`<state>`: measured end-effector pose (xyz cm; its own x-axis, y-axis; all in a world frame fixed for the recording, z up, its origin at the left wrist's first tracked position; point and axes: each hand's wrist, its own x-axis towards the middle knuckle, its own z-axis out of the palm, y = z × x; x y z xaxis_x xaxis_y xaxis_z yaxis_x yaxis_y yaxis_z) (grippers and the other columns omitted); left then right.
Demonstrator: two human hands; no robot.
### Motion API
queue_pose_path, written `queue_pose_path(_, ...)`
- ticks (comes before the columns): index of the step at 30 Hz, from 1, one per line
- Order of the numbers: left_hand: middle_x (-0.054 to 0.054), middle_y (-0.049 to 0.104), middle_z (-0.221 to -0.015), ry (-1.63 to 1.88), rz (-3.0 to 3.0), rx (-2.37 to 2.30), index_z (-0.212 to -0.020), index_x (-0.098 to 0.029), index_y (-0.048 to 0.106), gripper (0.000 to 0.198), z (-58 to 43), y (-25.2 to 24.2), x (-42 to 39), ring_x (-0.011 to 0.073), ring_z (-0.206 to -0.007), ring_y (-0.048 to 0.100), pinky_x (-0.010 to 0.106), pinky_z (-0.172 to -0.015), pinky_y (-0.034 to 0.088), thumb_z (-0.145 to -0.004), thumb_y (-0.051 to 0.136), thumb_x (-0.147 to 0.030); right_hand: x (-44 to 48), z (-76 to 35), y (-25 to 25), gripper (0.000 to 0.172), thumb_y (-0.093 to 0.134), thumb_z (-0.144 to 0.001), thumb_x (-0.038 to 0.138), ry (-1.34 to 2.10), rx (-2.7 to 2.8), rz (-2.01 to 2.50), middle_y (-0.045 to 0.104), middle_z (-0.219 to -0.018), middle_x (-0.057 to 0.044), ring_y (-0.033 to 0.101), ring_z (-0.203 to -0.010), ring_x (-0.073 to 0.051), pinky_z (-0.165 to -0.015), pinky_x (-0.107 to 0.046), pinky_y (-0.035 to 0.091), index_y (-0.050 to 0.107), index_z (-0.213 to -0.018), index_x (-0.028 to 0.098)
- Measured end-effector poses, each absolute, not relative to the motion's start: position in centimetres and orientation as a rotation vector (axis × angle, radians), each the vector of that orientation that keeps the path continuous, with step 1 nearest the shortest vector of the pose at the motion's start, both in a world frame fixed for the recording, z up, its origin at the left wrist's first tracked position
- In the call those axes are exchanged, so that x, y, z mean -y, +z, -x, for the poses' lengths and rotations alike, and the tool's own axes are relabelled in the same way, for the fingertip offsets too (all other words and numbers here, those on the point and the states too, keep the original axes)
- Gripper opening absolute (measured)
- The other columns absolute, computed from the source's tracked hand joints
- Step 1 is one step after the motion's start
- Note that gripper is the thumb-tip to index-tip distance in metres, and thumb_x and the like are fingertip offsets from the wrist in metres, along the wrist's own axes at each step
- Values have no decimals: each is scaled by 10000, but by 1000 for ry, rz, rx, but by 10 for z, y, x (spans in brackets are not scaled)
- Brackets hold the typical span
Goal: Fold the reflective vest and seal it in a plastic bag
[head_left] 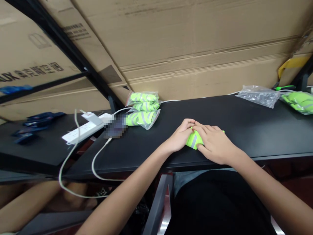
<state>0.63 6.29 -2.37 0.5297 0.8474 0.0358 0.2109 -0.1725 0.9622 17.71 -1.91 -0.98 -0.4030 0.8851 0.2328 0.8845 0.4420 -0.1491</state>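
Black clothing (215,202), neon fabric (194,139) on tabletop (244,127), cardboard (195,36).

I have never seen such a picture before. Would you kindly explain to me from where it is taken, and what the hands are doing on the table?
There is no machine here. A person's own bare hands are at work, and the single picture comes from a camera worn on that person's head, looking forward and down.

On the black table, the right hand lies over a yellow-green cloth with grey stripes. The left hand is at the cloth's left edge; whether it grips is hard to tell.

To the left are clear bags of similar cloth and a white power strip. Farther right lies a loose clear plastic bag. Cardboard stands behind.
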Motion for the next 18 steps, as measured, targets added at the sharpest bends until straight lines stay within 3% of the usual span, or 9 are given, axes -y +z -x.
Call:
queue_pose_path(3, 99, 519, -1345, 836, -1607, -996, -1179, -223, 414, 443, -7, -29, -57, 221, -1206, 565, 418, -1035, 464, -749, 499, -157, 21, -176, -7, 532, 376, -966, 275, -33, 2481, 1522, 416, -1576, -153, 536, -1281, -351, -968, -508, 408, 406, -1495, 234)
queue_pose_path(7, 131, 486, -1300, 902, -1492, -1063, -1159, -204, 383, 482, -5, -25, -43, 237, -1227, 560, 409, -1004, 487, -692, 491, -156, 25, -176, -1, 411, 422, -966, 341, 36, 2475, 1490, 543, -1448, -121, 573, -1201, -320, -941, -474, 397, 541, -1349, 252)
queue_pose_path(12, 101, 565, -1224, 852, -1582, -972, -1122, -200, 498, 403, 6, -18, -27, 258, -1247, 552, 422, -1030, 472, -725, 556, -162, 27, -171, -3, 503, 527, -939, 466, 73, 2390, 1459, 576, -1388, -108, 562, -1194, -310, -966, -460, 376, 514, -1392, 249)
queue_pose_path(15, 95, 578, -1289, 706, -1897, -839, -1252, -221, 522, 437, 19, -12, -25, 250, -1251, 553, 441, -1080, 440, -819, 572, -176, 25, -167, -10, 601, 535, -929, 613, -19, 2367, 1515, 608, -1331, -137, 583, -1122, -326, -922, -458, 383, 521, -1392, 230)
queue_pose_path(18, 85, 561, -1375, 554, -2131, -791, -1360, -256, 488, 559, 31, -2, -27, 249, -1267, 552, 436, -1088, 443, -827, 637, -176, 22, -166, -14, 528, 562, -944, 539, -110, 2393, 1546, 633, -1282, -123, 597, -1034, -310, -851, -430, 393, 532, -1376, 236)
